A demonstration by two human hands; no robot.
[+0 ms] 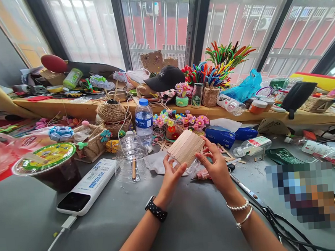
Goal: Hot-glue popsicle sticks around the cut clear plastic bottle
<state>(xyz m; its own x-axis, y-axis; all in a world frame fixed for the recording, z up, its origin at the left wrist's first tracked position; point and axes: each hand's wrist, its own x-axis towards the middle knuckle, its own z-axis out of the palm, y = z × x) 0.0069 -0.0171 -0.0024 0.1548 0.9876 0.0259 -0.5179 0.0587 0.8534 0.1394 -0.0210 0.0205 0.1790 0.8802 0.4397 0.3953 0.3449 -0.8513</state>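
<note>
Between my two hands is a panel of popsicle sticks (186, 147), laid side by side and tilted above the table. My left hand (172, 173) grips its lower left edge, thumb toward me. On the right edge, my right hand (214, 162) closes with thumb and fingers. Behind and below the panel lie loose popsicle sticks (166, 145) and a white sheet of paper (157, 162). Left of my left hand stands a cut clear plastic bottle (131, 158) with one stick at it. A pinkish bundle (202, 174) lies under my right hand, partly hidden.
A lidded cup (52, 168) and a white power bank (88, 188) with cable are at left. A water bottle (144, 121) stands behind. Scissors (248, 190) and black cables (272, 213) lie at right. Craft items crowd the window ledge (154, 103).
</note>
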